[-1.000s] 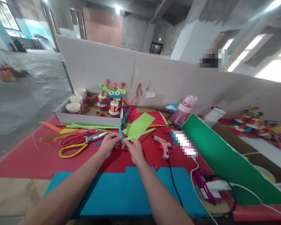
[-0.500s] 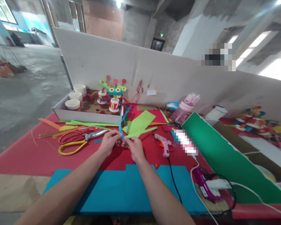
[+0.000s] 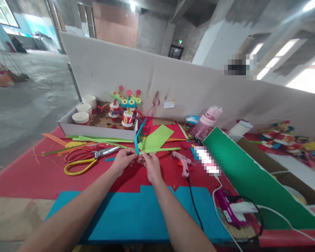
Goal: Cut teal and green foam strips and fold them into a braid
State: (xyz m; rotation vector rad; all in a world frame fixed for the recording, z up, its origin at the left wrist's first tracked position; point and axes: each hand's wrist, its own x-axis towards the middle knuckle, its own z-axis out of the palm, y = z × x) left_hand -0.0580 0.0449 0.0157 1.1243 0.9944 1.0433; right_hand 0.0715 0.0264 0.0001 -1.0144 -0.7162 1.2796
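A blue paper strip (image 3: 137, 141) rises from between my fingertips. A narrow light-green paper strip (image 3: 168, 149) stretches to the right from the same spot, so the two meet at one end. My left hand (image 3: 124, 160) pinches this joint from the left, closed around the blue strip's lower end. Pressed against it from the right, my right hand (image 3: 150, 163) is closed on the green strip. The fingers hide how exactly the ends overlap. Behind them lies a wide light-green paper sheet (image 3: 159, 137).
Scissors (image 3: 84, 166) lie left of my hands, a pink glue gun (image 3: 184, 163) with a black cord to the right. Blue sheets (image 3: 120, 217) cover the front edge. A shallow box (image 3: 99, 131) holds paper cups and cup figures. A green panel (image 3: 252, 182) and purple power socket (image 3: 232, 208) stand right.
The green strip has swung from slanting upward to nearly level, pointing right. Both hands stay pinched together at almost the same spot, and the blue strip still stands upward.
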